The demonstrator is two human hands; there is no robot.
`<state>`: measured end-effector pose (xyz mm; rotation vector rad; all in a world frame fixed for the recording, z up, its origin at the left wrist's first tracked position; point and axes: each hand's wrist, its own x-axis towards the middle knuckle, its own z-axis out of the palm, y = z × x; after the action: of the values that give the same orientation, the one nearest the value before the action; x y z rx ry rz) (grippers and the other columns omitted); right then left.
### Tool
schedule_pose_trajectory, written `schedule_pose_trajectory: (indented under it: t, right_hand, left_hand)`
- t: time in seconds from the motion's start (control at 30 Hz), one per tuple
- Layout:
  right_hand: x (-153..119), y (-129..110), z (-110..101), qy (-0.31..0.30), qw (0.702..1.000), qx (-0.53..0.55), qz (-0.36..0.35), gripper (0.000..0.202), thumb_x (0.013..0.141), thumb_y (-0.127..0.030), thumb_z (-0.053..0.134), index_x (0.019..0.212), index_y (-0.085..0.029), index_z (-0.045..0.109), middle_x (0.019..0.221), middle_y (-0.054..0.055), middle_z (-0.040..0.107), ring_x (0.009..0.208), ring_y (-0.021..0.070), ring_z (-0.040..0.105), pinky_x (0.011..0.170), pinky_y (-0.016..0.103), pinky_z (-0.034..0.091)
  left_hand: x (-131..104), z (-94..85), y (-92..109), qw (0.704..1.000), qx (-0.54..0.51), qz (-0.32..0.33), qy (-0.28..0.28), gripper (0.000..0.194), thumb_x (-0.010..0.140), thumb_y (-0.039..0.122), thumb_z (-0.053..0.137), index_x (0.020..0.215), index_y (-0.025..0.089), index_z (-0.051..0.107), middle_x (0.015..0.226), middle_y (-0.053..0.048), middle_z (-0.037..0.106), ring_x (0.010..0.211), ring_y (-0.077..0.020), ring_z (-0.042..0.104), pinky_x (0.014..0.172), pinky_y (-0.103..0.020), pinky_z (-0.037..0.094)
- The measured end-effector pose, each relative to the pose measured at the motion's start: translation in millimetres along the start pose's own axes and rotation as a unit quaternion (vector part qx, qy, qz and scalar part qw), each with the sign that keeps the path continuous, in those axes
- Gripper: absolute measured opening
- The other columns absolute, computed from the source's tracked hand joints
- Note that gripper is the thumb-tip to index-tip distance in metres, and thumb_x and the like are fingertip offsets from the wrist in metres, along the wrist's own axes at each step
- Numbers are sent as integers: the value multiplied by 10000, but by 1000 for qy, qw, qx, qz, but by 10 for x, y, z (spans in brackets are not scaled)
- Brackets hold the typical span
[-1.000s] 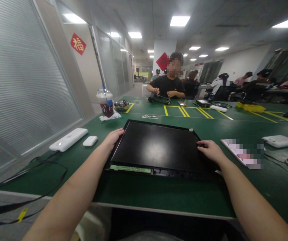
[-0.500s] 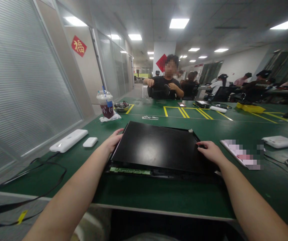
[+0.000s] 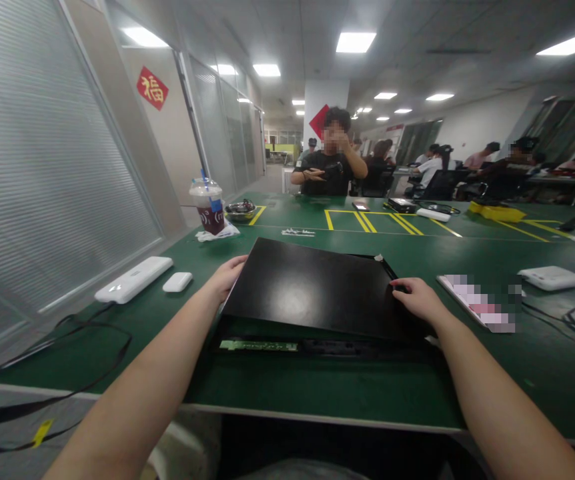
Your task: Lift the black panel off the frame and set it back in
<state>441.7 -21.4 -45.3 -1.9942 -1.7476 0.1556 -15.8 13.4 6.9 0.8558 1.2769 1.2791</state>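
Note:
A flat black display panel (image 3: 297, 287) sits skewed over a shallow black frame (image 3: 357, 349) on the green table. My left hand (image 3: 228, 275) grips the panel's left edge, which is raised out of the frame; its fingertips are hidden behind the edge. At the right edge my right hand (image 3: 415, 297) is closed, thumb and fingers pinching the panel's side by the frame's wall. A green circuit board (image 3: 258, 346) shows along the frame's front strip. White tape (image 3: 378, 258) sticks to the frame's far right corner.
Left of the panel lie a white power bank (image 3: 135, 279) and a small white case (image 3: 177, 282). A drink cup (image 3: 208, 207) and a metal bowl (image 3: 240, 210) stand farther back. To the right are a phone (image 3: 475, 303) and a white box (image 3: 552, 277). A person (image 3: 330, 163) sits opposite.
The panel's left and front edges have risen slightly with my left hand, widening the gap above the frame's front strip. The person opposite has raised a hand to the face.

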Motion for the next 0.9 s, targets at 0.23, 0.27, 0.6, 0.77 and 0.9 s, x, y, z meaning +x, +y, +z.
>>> schedule_pose_trajectory:
  t: [0.23,0.27,0.6,0.77,0.9]
  right_hand:
    - [-14,-13,-13,1,1000,0,-2,355,775,-265,603,1074,-175,771,1151,139,685,1078,265,630,977,379,476]
    - [-15,-14,-14,0,1000,-1,-2,355,777,-264,603,1077,-174,770,1157,141,681,1081,264,628,982,379,473]
    - [-26,-82,-61,-21,1000,0,9,361,796,-261,593,1100,-167,765,1159,145,679,1102,275,619,996,378,460]
    - [-25,-80,-61,-19,1000,-1,13,365,803,-266,583,1107,-165,760,1184,156,666,1103,277,620,989,385,464]
    - [-17,-51,-32,-6,1000,5,12,375,801,-277,597,1126,-164,746,1188,154,669,1094,273,630,984,382,469]
  left_hand:
    - [34,-34,-42,1000,1,21,-3,147,791,98,732,925,148,697,662,-30,724,531,-142,662,570,-239,555]
    - [35,-39,-44,1000,-3,25,-5,166,770,98,750,922,147,708,666,-33,727,538,-147,666,573,-241,555]
    - [-46,18,134,988,-131,51,-58,360,722,81,678,1075,90,748,927,-78,782,907,-227,729,779,-271,582]
    - [-84,-10,138,979,-129,89,-128,451,740,218,708,1170,82,719,1067,-101,767,1080,-288,681,880,-330,558]
    - [-71,-67,141,971,-107,117,-180,619,647,212,759,1251,95,688,1132,-103,753,1119,-329,659,905,-358,543]
